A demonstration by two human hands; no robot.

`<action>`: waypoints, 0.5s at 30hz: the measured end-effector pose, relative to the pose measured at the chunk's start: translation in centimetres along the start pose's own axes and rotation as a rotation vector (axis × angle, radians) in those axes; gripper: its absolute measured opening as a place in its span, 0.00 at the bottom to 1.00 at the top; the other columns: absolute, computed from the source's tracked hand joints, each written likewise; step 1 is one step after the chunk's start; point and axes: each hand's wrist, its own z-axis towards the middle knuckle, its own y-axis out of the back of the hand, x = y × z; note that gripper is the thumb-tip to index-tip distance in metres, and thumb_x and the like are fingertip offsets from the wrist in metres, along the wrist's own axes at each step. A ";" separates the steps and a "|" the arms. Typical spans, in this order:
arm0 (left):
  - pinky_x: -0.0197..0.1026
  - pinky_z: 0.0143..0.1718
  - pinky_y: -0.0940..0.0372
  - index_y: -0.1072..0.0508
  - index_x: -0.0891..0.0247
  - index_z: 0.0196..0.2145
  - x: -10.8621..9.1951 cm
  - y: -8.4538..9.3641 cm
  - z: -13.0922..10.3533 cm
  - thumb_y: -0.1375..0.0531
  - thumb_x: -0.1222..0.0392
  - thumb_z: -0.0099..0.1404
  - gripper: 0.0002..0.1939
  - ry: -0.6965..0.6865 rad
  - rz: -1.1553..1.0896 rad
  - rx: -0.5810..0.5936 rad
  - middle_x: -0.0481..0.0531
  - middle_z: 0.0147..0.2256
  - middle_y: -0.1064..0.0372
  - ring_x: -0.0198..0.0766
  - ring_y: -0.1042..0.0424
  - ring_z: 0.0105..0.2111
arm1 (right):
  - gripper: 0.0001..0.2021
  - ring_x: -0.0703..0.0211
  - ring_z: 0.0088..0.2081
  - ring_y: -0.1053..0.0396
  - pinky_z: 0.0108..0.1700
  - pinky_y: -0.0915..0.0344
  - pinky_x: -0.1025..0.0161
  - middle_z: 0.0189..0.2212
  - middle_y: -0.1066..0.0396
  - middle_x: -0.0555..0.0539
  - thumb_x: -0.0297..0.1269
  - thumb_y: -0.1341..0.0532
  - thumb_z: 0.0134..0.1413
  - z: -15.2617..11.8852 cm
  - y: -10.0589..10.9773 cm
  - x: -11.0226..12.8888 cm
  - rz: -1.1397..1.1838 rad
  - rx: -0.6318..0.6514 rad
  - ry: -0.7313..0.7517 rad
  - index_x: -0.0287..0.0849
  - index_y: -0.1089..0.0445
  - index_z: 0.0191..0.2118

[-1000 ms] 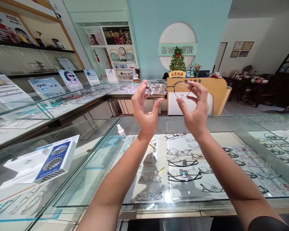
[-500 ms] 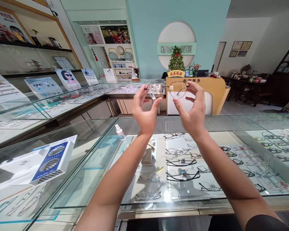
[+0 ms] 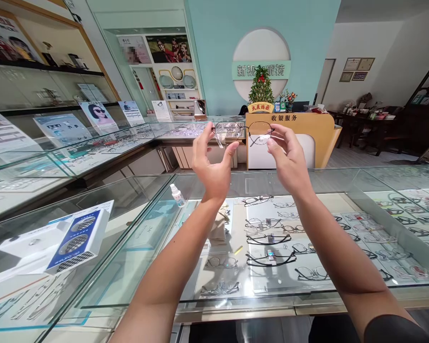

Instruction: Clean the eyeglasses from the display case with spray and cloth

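A pair of thin-rimmed eyeglasses point(image 3: 245, 127) is held up in the air between my hands, above the far edge of the glass counter. My left hand point(image 3: 213, 159) grips the left end of the frame with its fingers, thumb apart below the lens. At the other end, my right hand point(image 3: 289, 155) is closed on the right side, its thumb near the lower rim of the right lens. Both lens openings face me, and the temples show partly through them. Just which fingers press the frame is hard to make out.
Below my arms lies a glass display case point(image 3: 236, 297) with rows of eyeglasses inside. On it stand a small white bottle point(image 3: 178, 195), a brown cloth point(image 3: 218, 231) and, leftward, a blue and white box point(image 3: 79, 242). Beyond is a wooden reception desk point(image 3: 327, 138).
My right hand has shifted its hold on the right end, with the thumb now closer to the rim. The eyeglasses have moved slightly left and turned a little.
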 end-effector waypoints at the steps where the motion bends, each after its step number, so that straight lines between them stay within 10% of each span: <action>1: 0.54 0.62 0.30 0.31 0.51 0.68 -0.1 0.0 0.1 0.30 0.35 0.68 0.37 0.009 -0.007 0.003 0.59 0.64 0.28 0.52 0.24 0.62 | 0.20 0.48 0.61 0.25 0.59 0.22 0.45 0.59 0.23 0.42 0.55 0.38 0.71 0.2 0.2 -0.1 0.028 -0.006 -0.024 0.53 0.29 0.61; 15: 0.60 0.64 0.28 0.39 0.42 0.71 2.2 -0.7 -0.3 0.37 0.29 0.70 0.39 -0.042 -0.066 0.130 0.58 0.67 0.31 0.57 0.29 0.68 | 0.20 0.51 0.53 0.23 0.57 0.22 0.47 0.48 0.23 0.45 0.62 0.43 0.73 0.6 0.9 -0.4 -0.046 -0.116 0.114 0.53 0.26 0.51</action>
